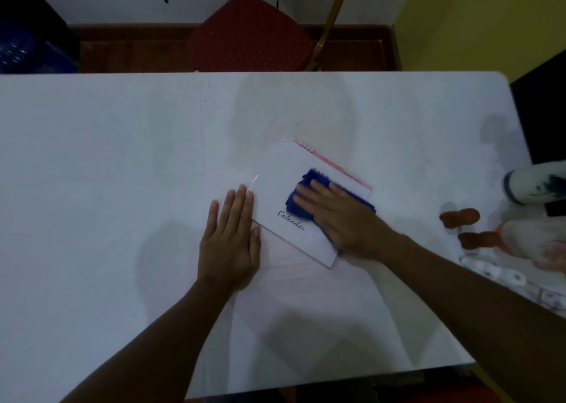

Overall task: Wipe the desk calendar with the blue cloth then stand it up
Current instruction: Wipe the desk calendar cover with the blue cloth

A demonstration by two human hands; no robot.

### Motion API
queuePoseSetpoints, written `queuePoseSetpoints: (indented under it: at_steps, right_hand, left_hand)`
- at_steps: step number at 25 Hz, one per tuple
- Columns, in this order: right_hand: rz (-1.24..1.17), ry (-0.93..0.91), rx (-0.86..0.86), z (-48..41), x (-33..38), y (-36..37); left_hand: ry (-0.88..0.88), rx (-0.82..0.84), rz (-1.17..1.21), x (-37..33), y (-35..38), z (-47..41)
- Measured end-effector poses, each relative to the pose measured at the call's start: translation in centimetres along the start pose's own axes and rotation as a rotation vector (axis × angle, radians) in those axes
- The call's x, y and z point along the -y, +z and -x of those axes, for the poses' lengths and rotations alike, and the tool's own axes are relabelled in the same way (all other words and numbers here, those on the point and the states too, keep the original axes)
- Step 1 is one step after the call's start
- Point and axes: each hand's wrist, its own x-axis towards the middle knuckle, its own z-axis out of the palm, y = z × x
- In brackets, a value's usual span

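A white desk calendar (284,185) with the word "Calendar" and a pink spiral edge lies flat and turned at an angle on the white table (107,157). My right hand (340,215) presses flat on the blue cloth (318,179), which rests on the calendar's right half. My left hand (229,237) lies flat on the table, fingers together, its fingertips and thumb touching the calendar's left edge. Most of the cloth is hidden under my right hand.
A red padded chair (251,34) stands behind the table's far edge. At the right edge lie a white bottle (533,185), brown round pieces (459,217), a white bag (539,240) and small white rolls (496,272). A dark object (542,111) sits beyond the right corner.
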Motion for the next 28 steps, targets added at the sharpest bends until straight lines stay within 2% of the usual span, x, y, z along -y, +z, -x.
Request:
queuePoseSetpoints:
  at_steps: [3, 5, 7, 9, 11, 12, 14, 16, 18, 20, 22, 25, 28]
  right_hand:
    - [-0.038, 0.277, -0.042, -4.0, 0.4, 0.0]
    - [-0.049, 0.315, -0.058, -3.9, 2.5, 1.1]
    - [0.015, 0.217, -0.063, -1.0, 5.0, 2.3]
    - [0.041, 0.09, 0.014, 2.4, 7.2, 2.7]
    - [0.008, -0.039, 0.085, 4.9, 8.0, 2.3]
    - [-0.064, -0.036, 0.075, 5.5, 8.2, 1.8]
    - [-0.215, 0.15, -0.052, 6.3, 8.2, 0.6]
    - [-0.248, 0.454, -0.154, 6.5, 8.1, -0.6]
    - [-0.25, 0.643, -0.122, 6.1, 8.2, -1.3]
    - [-0.316, 0.72, -0.07, 5.6, 8.3, -1.9]
    - [-0.378, 0.732, -0.002, 5.3, 8.3, -2.7]
    - [-0.362, 0.659, 0.075, 5.9, 9.0, -4.2]
    - [-0.326, 0.522, 0.171, 7.4, 9.8, -5.3]
  left_hand:
    - [0.003, 0.005, -0.013, -0.3, -0.4, 0.2]
    - [0.011, 0.056, -0.017, -0.4, -1.0, 0.2]
    - [0.004, 0.151, 0.005, -0.2, -1.8, -0.2]
    - [-0.017, 0.234, 0.027, -0.2, -3.2, -0.8]
    - [0.024, 0.213, 0.039, -1.1, -4.6, -0.8]
    - [0.077, 0.188, 0.076, -1.9, -5.1, -0.6]
    - [0.212, 0.19, 0.172, -4.1, -5.8, -0.2]
    - [0.282, 0.292, 0.223, -6.3, -6.2, -0.1]
    - [0.299, 0.358, 0.206, -7.8, -6.4, -0.4]
    - [0.324, 0.318, 0.121, -8.6, -6.7, -0.4]
    - [0.353, 0.263, 0.009, -8.8, -7.2, -0.2]
    - [0.386, 0.27, -0.102, -8.6, -8.4, 0.6]
    - [0.355, 0.313, 0.039, -8.7, -10.3, 1.9]
